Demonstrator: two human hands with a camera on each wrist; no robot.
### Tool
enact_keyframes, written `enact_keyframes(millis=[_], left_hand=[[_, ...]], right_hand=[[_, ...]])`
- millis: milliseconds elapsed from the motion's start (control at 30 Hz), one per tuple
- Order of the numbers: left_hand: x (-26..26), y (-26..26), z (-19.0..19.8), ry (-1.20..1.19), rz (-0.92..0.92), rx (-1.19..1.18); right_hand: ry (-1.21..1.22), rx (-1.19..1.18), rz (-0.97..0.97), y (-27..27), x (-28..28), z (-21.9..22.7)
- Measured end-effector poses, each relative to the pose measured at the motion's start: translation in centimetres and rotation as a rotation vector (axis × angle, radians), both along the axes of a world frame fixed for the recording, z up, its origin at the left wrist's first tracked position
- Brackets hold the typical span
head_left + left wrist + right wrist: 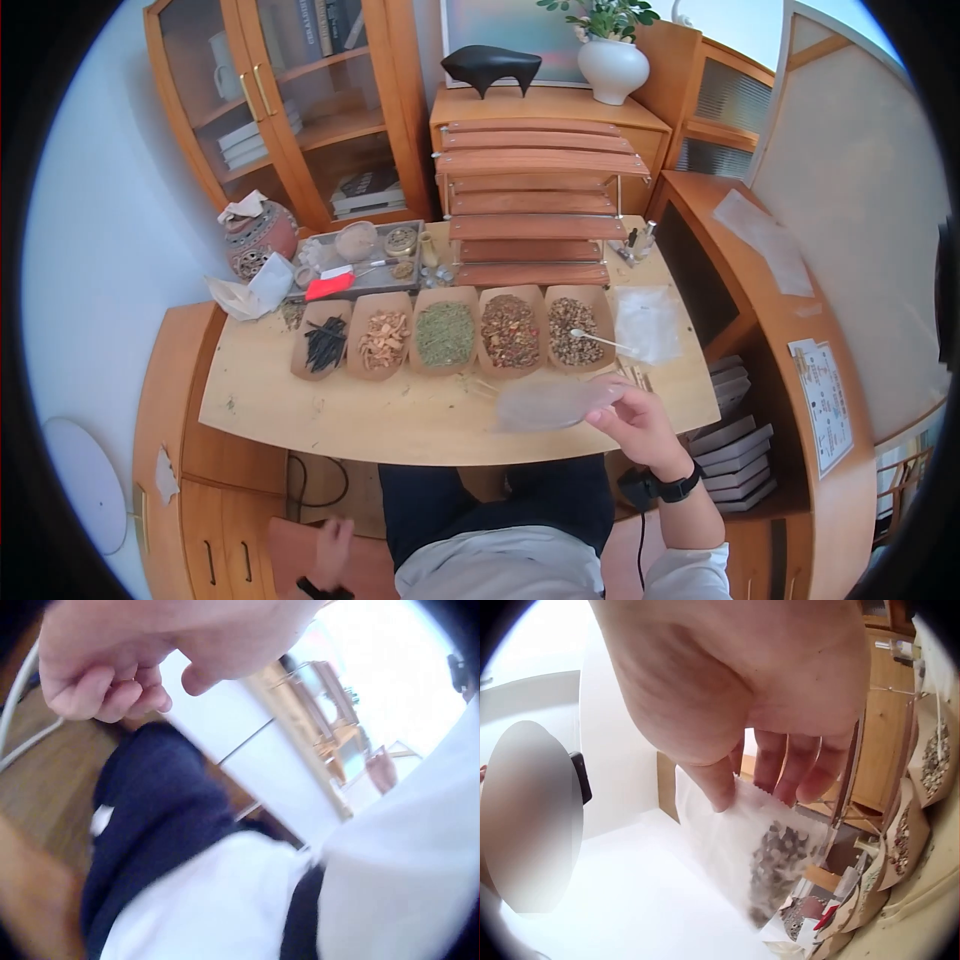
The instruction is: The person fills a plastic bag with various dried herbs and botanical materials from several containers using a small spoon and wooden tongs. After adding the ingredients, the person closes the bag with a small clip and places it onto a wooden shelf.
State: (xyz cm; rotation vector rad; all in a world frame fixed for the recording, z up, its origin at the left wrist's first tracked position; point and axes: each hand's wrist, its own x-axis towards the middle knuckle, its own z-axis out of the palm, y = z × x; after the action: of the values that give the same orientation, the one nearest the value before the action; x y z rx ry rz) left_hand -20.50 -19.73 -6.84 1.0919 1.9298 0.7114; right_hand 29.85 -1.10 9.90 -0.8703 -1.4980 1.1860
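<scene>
Right hand (739, 686) foremost, edge of translucent pouch (750, 844) between thumb (714, 786) and fingers (770, 759).

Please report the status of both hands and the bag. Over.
Right hand pinching bag by its edge. Left hand low, holding nothing. Dark pieces inside bag. Five trays in a row beyond it; no obstruction seen.

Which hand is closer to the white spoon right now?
Right. The right hand, pinching a translucent pouch, is just on the person's side of the white spoon; the left hand is farther off, low and left, short of the table.
</scene>
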Motion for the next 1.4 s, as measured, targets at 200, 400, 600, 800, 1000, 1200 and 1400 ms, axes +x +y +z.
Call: enact_keyframes(millis=[200,400,600,800,1000,1200,1400], left_hand=[[11.4,12.0,15.9,-0.713,-0.448,0.370],[17.7,17.2,18.6,-1.419,-0.691,-0.228],[19.1,18.3,17.0,-1.323,-0.539,-0.103],[19.9,18.9,15.2,-1.368,-0.263,0.125],[21.4,18.6,13.3,-1.185,-0.294,0.390],[21.3,18.7,11.7,-0.550,-0.584,0.684],[21.6,18.2,14.8,0.152,-0.932,0.960]], right_hand=[[-0.090,0.194,0.282,-1.0,-4.5,4.6],[-0.228,0.208,0.316,-0.6,-6.9,5.7],[-0.297,0.196,0.002,-0.6,-8.5,4.3],[-0.154,0.027,-0.071,-2.4,-10.7,1.9],[-0.089,-0.155,-0.156,-2.6,-10.9,-0.3],[-0.127,-0.242,-0.207,-1.5,-8.8,-0.5],[-0.141,-0.207,-0.127,-1.6,-7.8,-1.3]])
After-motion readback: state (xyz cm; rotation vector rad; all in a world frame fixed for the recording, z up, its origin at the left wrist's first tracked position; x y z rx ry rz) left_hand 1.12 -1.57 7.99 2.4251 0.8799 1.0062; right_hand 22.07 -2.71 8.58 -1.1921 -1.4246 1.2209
